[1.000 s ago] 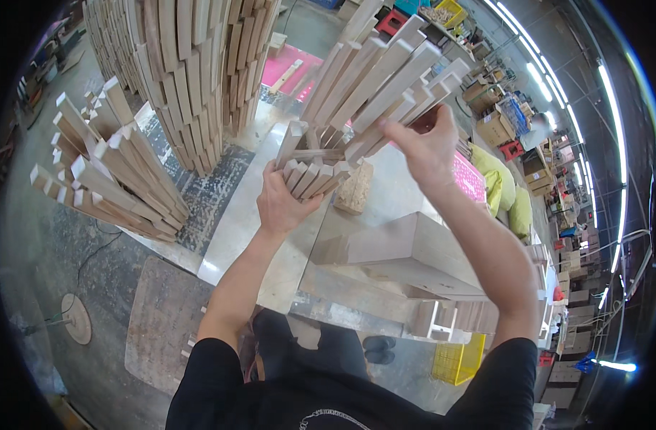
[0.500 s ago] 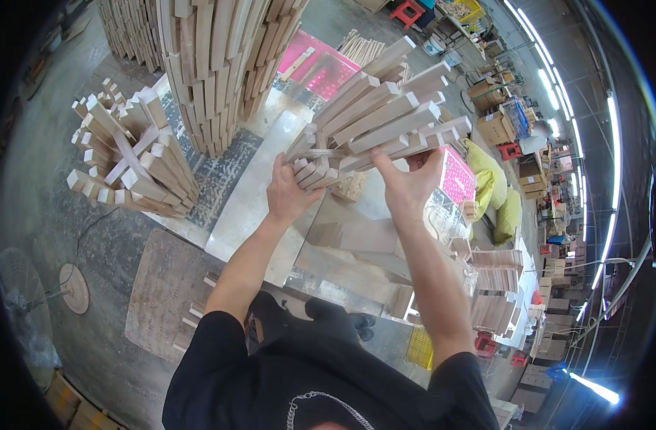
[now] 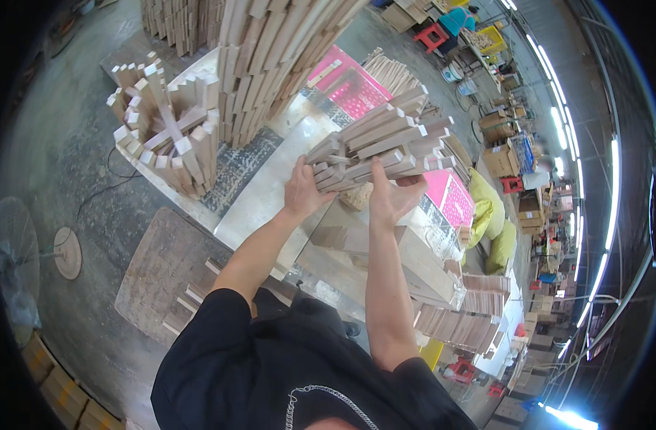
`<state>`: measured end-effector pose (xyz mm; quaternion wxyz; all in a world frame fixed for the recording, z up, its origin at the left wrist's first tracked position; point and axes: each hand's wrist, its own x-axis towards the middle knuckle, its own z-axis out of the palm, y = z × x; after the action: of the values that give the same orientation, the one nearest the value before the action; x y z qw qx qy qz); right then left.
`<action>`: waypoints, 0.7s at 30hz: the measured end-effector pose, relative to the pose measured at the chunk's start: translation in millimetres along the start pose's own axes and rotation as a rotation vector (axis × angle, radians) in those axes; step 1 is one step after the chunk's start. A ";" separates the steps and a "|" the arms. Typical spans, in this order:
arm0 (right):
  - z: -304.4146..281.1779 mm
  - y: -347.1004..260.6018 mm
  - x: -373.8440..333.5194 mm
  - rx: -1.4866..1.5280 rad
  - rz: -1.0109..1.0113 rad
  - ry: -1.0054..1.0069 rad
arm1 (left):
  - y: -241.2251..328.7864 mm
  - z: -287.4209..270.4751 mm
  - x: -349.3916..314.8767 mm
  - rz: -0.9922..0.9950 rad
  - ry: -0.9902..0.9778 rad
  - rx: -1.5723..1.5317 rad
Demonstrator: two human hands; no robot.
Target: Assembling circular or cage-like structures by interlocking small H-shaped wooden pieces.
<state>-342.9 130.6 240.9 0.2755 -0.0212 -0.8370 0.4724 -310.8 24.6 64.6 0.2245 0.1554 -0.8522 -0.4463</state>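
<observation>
A loose cluster of pale wooden sticks [image 3: 386, 136] leans away from me above the metal work table [image 3: 267, 183]. Around its near left side curl the fingers of my left hand [image 3: 304, 190], closed on the stick ends there. My right hand [image 3: 392, 199] grips the near right side, its thumb laid against a stick and its fingers partly hidden beneath. Below the sticks, between my hands, shows a small wooden block [image 3: 354, 198]. To the left stands a ring-shaped bundle of sticks [image 3: 207, 136] with a few lying crosswise inside.
Behind the table's left part rises a tall stack of wooden strips [image 3: 270, 68]. Pink sheets [image 3: 356, 93] lie beyond it. Yellow-green sacks [image 3: 501, 247] and stacked flat boards [image 3: 457, 327] are at the right. A standing fan [image 3: 68, 252] is on the floor at left.
The view has swung, so the stacks sit farther right. My right hand has come nearer to my left along the sticks, and the cluster looks drawn tighter together.
</observation>
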 end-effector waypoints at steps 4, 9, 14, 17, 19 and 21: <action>7.6 1.6 5.3 0.134 0.038 0.014 | -2.4 0.9 0.9 0.026 -0.021 -0.014; 19.3 1.0 4.2 0.021 -0.007 0.055 | -6.6 2.2 0.0 0.042 -0.006 -0.015; 21.4 -17.3 3.6 -0.219 0.051 0.074 | -2.3 5.2 3.6 0.033 -0.003 -0.022; 25.6 -19.4 1.8 -0.244 0.093 0.099 | 1.3 5.0 5.5 0.022 -0.025 -0.002; 28.5 -25.6 -3.6 -0.256 0.106 0.091 | 1.9 2.7 4.8 -0.003 -0.034 -0.011; 28.0 -21.5 -8.5 -0.209 0.096 0.095 | 4.9 -1.5 5.0 -0.003 -0.032 -0.008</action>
<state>-344.3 94.4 243.1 0.2882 -0.1120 -0.8658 0.3935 -314.5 23.9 70.6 0.2106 0.1486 -0.8537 -0.4526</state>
